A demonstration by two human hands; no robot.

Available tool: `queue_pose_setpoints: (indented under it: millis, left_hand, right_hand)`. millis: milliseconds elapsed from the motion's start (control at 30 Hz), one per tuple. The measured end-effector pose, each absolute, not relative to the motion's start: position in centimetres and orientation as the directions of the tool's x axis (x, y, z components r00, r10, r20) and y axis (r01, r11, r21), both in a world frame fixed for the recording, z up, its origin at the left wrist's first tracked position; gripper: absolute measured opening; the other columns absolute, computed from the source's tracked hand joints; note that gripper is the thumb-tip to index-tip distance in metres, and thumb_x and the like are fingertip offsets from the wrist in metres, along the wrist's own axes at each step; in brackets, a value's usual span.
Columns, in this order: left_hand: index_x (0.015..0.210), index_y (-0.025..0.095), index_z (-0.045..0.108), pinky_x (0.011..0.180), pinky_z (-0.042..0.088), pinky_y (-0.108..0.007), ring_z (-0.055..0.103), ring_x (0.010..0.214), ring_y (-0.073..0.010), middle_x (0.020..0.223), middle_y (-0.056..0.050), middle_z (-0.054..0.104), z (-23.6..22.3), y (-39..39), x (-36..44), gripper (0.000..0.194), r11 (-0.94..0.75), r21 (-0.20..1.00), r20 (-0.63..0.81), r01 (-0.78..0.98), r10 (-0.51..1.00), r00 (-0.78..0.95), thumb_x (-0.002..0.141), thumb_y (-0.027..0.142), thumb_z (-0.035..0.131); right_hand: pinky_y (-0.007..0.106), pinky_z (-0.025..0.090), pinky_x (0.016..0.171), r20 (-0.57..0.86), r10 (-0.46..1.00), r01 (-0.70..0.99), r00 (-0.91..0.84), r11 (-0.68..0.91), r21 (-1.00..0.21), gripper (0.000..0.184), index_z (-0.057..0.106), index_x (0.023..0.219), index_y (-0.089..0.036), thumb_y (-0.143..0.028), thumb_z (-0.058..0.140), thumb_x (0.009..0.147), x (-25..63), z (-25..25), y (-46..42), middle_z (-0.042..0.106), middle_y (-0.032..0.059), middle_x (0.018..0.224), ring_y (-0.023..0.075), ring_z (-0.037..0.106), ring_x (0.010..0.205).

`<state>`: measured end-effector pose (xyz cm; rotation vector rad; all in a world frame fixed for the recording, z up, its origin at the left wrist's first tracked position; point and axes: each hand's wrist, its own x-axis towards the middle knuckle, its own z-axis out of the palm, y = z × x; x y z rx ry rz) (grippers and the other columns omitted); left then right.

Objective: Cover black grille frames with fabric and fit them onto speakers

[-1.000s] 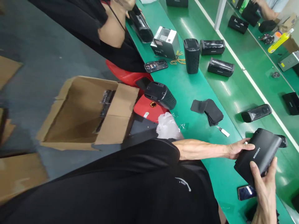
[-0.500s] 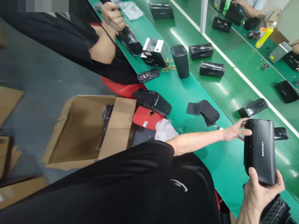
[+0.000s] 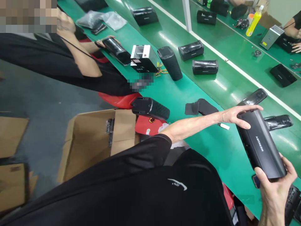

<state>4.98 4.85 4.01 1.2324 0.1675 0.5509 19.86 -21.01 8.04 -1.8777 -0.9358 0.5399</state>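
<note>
A black speaker housing [image 3: 263, 147] with white MERKURY lettering is held tilted above the right part of the green bench. My left hand [image 3: 238, 117] is closed over its upper end, thumb on the front face and fingers along the top edge. At the lower end, my right hand [image 3: 277, 185] grips it, thumb on one side and fingers round the other. Behind the housing lies a glossy black speaker [image 3: 278, 122], partly covered. A stack of thin black sheets [image 3: 207, 107] and a small white-handled tool [image 3: 224, 126] lie near my left forearm.
Several more speakers, such as one speaker [image 3: 205, 67], stand on the green bench [image 3: 211, 153]. A boxy device [image 3: 144, 59] with yellow cord sits farther along. One speaker [image 3: 150, 107] rests over a red stool [image 3: 150, 124], near an open cardboard box [image 3: 87, 135]. A co-worker's hand [image 3: 102, 43] touches another speaker.
The housing has turned between my hands and now leans the other way. My left hand has moved from beside it onto its upper end. The view has shifted.
</note>
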Motion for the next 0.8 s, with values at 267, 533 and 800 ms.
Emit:
queue_pose_setpoints:
  millis: [267,533,800]
  left_hand:
    - [0.15,0.026,0.059,0.115,0.049,-0.046,0.058,0.136,-0.0377,0.151,-0.011,0.058,3.4,4.5,4.4,0.097,0.194,0.943,0.116,-0.27,0.569,0.814,0.063,0.054,0.089]
    - [0.155,0.026,0.054,0.116,0.048,-0.042,0.055,0.141,-0.0372,0.152,-0.011,0.056,4.5,4.9,3.0,0.113,0.116,0.971,0.133,-0.211,0.47,0.872,0.053,0.051,0.097]
    - [0.151,0.027,0.057,0.113,0.049,-0.049,0.06,0.132,-0.0368,0.14,-0.01,0.064,3.8,3.9,4.4,0.102,0.203,0.95,0.084,-0.235,0.561,0.824,0.058,0.047,0.094]
  right_hand:
    - [0.061,0.033,0.121,0.023,0.785,0.31,0.62,-0.218,-0.925,0.1,0.036,0.155,-0.026,-0.048,0.089,0.072,20.2,7.5,-20.6,0.033,0.0165,0.167,0.0376,0.035,0.153]
    - [0.061,0.036,0.117,0.071,0.767,0.336,0.637,-0.194,-0.922,0.103,0.042,0.15,-0.021,-0.052,0.091,0.065,21.6,6.5,-20.8,0.045,0.0186,0.157,0.0385,0.046,0.143]
    - [0.059,0.036,0.115,0.127,0.777,0.455,0.617,-0.221,-0.863,0.101,0.04,0.157,-0.019,-0.057,0.083,0.075,22.3,6.5,-20.5,0.045,0.0183,0.153,0.0376,0.049,0.135]
